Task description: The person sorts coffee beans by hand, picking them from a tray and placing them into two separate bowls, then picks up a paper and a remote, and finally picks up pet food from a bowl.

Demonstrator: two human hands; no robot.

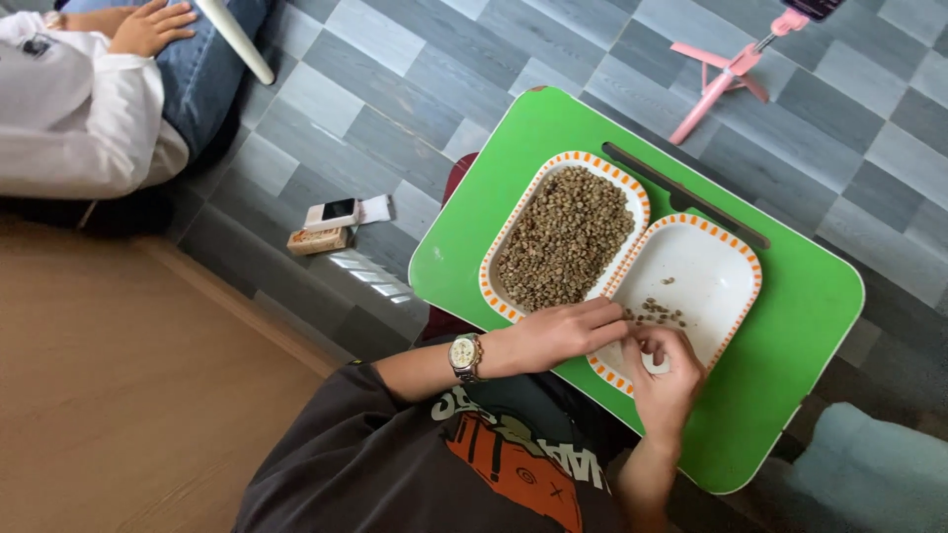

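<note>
The green lap table stands across the person's legs, above a grey tiled floor. It carries two white trays with orange-striped rims, side by side and touching.

The left tray is filled with a heap of small brown beans. The right tray is mostly bare; a small cluster of beans lies near its near-left corner.

The left hand, with a watch on its wrist, rests over the near rim of the left tray, fingers extended together toward the small cluster. The right hand lies on the near part of the right tray, fingers curled and pressed together; it appears to pinch a bean, but the view does not show this clearly.

Handling: each bean is judged light, hard and dry, and likely to roll or scatter. Take one bean at a time between thumb and forefinger tips.

Far left, another person's hand rests on a knee. A phone lies on the floor; a pink tripod stands far right.
</note>
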